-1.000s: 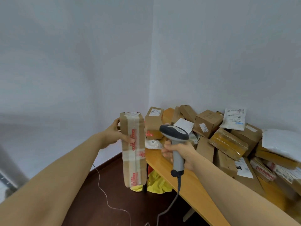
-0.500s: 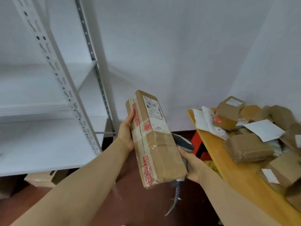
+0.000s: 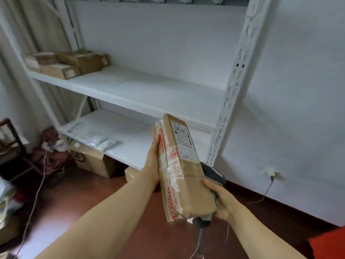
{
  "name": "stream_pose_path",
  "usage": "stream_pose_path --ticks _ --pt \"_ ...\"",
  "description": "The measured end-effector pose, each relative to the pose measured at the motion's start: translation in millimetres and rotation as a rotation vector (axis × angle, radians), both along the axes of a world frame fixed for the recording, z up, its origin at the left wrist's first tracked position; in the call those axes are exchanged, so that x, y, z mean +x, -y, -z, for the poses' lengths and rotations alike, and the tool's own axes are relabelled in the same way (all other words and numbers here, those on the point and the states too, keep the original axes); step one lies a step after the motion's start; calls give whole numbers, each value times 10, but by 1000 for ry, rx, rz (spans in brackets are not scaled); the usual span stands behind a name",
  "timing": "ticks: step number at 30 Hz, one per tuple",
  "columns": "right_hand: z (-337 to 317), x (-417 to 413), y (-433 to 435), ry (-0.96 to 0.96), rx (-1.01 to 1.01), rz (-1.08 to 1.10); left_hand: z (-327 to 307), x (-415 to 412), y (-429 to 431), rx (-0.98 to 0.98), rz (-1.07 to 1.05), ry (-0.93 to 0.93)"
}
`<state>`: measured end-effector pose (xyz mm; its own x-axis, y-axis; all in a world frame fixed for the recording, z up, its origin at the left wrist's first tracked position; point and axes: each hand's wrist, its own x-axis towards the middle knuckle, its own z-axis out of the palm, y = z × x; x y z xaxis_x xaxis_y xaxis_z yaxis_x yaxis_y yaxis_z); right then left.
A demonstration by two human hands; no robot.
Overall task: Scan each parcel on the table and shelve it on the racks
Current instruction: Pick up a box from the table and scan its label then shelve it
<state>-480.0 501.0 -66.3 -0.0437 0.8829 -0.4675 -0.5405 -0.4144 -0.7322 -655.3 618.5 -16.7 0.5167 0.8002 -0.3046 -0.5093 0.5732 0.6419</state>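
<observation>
A long brown cardboard parcel with red-printed tape and a white label faces up in front of me. My left hand grips its left side. My right hand holds a grey barcode scanner by the handle, mostly hidden behind the parcel's lower right. The white rack stands straight ahead, with several brown parcels on the left of its upper shelf and flat grey mailers on the lower shelf.
A rack upright rises just right of the parcel. Cardboard boxes sit on the floor under the rack, with a dark red bag to their left. A wall socket with a cable is low on the right wall.
My view has swung left from the parcel table to the rack. The parcel turned label-up and stayed in my left hand; the scanner hand dropped behind it.
</observation>
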Motion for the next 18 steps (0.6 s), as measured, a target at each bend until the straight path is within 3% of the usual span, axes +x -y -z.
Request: stream_pose_path --ticks 2,6,7,10,14,18 --pt "-47 -463 -451 13 -19 -46 -68 -509 -350 48 -101 -119" --pt "-314 -1351 -1229 -10 33 -67 -293 -1407 -938 213 -335 -756" --pt "-397 -1538 -1409 -6 53 -61 -363 -1585 -1048 283 -335 -826" --pt "-594 -2036 -1950 24 90 -5 -535 -2005 -1284 409 -158 -739" --pt "-820 -2496 -2675 89 153 63 -509 -2467 -1717 367 19 -693" --pt "-961 -2810 -3555 150 141 115 -519 -2808 -2422 310 -1 -696"
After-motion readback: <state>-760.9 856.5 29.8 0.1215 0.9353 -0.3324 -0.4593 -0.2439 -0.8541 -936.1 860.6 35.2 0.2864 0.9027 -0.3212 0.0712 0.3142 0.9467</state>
